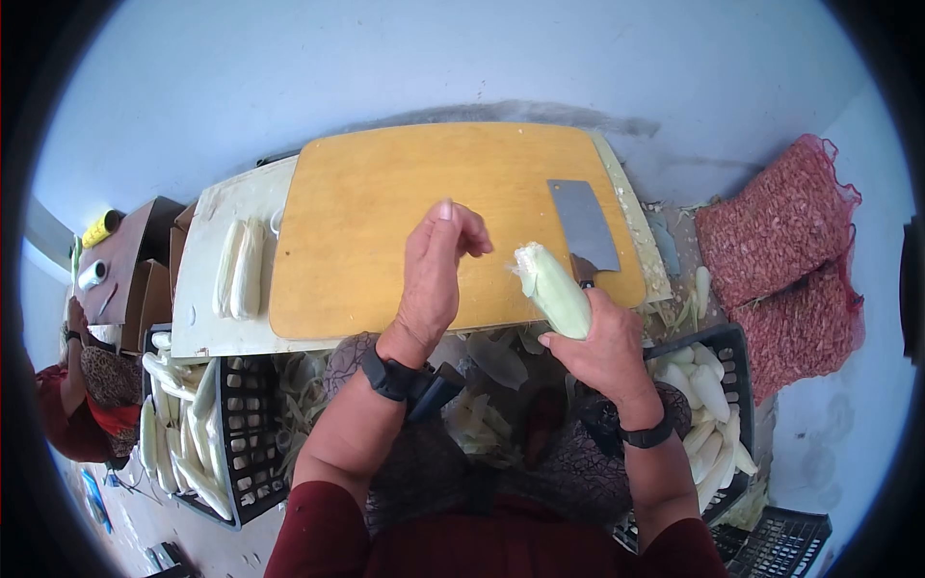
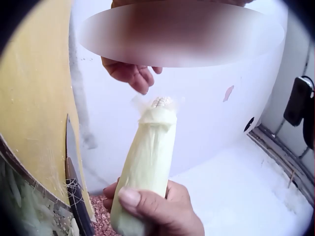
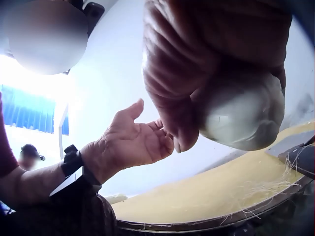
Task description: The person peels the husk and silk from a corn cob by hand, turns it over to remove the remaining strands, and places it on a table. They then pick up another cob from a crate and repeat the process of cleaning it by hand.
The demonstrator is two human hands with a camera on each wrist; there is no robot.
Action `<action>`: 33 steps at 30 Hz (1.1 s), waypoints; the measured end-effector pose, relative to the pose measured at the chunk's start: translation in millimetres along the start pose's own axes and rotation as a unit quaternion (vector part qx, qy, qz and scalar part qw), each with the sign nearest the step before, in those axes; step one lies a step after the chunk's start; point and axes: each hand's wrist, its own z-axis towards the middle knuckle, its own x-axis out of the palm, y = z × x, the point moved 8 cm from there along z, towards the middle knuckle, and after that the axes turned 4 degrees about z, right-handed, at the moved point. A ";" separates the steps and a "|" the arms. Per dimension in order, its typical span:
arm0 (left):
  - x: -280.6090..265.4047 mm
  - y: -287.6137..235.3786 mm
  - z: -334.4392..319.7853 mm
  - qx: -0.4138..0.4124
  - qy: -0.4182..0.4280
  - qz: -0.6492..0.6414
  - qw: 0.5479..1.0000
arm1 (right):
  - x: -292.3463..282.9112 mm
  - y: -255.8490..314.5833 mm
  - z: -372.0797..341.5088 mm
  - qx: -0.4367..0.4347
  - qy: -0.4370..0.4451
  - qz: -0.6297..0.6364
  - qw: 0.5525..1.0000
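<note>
My right hand (image 1: 607,352) grips the lower part of an ear of corn (image 1: 559,294) wrapped in pale green husk. Kernels show at the ear's top, where the husk ends, in the left wrist view. Facing it across a small gap is my left hand (image 1: 438,270), holding nothing, with relaxed fingers; the right wrist view shows its palm. Both hands are above the near part of a yellow cutting board (image 1: 414,212). A cleaver (image 1: 586,226) lies on the board's right side, its handle partly hidden behind the right hand and the corn.
Two pale ears (image 1: 249,270) lie left of the board on a white tabletop (image 1: 207,279). Black crates of corn stand at left (image 1: 252,424) and right (image 1: 737,371). Red mesh sacks (image 1: 771,231) lean by the right wall. Another person (image 1: 72,414) is at far left.
</note>
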 end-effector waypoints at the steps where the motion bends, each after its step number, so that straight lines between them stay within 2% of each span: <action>1: 6.1 5.3 -2.0 -0.044 0.022 0.012 0.999 | 0.8 0.0 0.6 -0.001 -0.002 0.000 1.000; 2: 12.9 10.9 -5.1 -0.088 0.044 0.024 0.995 | -1.1 -0.7 0.9 -0.001 -0.021 0.005 1.000; 3: 24.5 10.4 -9.4 -0.078 0.096 0.033 0.992 | -3.1 -1.6 1.0 -0.001 -0.041 0.008 0.999; 4: 30.0 10.6 -12.4 -0.078 0.096 0.033 0.992 | -2.4 -2.1 1.1 -0.001 -0.042 0.008 0.999; 6: 53.7 11.3 -21.5 -0.078 0.173 0.043 0.981 | -6.8 -0.1 0.1 -0.015 -0.082 0.011 0.996; 7: 57.4 12.2 -24.4 -0.078 0.173 0.043 0.981 | -5.3 0.0 0.1 -0.016 -0.081 0.012 0.996; 9: 61.0 23.0 -31.2 -0.146 0.164 -0.004 0.976 | -4.3 2.6 -0.9 -0.027 -0.093 -0.032 0.995; 10: 59.6 23.9 -31.5 -0.147 0.163 -0.004 0.976 | -4.6 3.9 -1.3 -0.027 -0.092 -0.031 0.995; 16: 53.2 15.5 -31.8 -0.104 0.157 -0.024 0.982 | -6.5 6.5 -0.1 -0.018 -0.041 0.018 0.999; 18: 52.3 7.2 -31.2 -0.091 0.171 -0.016 0.981 | -4.8 -4.3 0.9 0.015 -0.003 0.221 0.975; 19: 51.5 4.6 -30.7 -0.090 0.172 -0.016 0.981 | -8.4 -6.7 1.5 0.015 -0.004 0.221 0.975; 21: 55.0 4.6 -33.8 -0.118 0.201 -0.011 0.972 | 1.5 -7.0 0.0 0.025 0.093 0.260 0.961; 22: 56.7 4.0 -34.4 -0.119 0.202 -0.011 0.972 | 2.2 -6.9 -1.0 0.026 0.093 0.260 0.961; 25: 56.3 1.4 -29.7 -0.090 0.168 -0.012 0.982 | -1.2 -5.9 -1.1 0.024 0.059 0.246 0.967; 27: 47.0 -6.2 -22.1 0.001 0.116 0.031 0.993 | -7.0 -6.9 0.5 0.032 0.028 0.186 0.982; 28: 45.8 -5.1 -22.2 0.001 0.116 0.031 0.993 | -6.0 -7.2 0.5 0.032 0.029 0.186 0.982; 30: 39.9 -9.8 -21.3 0.048 0.088 0.102 0.990 | -8.2 -6.0 1.0 0.012 0.006 0.127 0.992; 33: 35.7 -10.9 -19.9 0.089 0.077 0.174 0.978 | -7.5 -4.4 1.0 0.020 0.008 0.112 0.993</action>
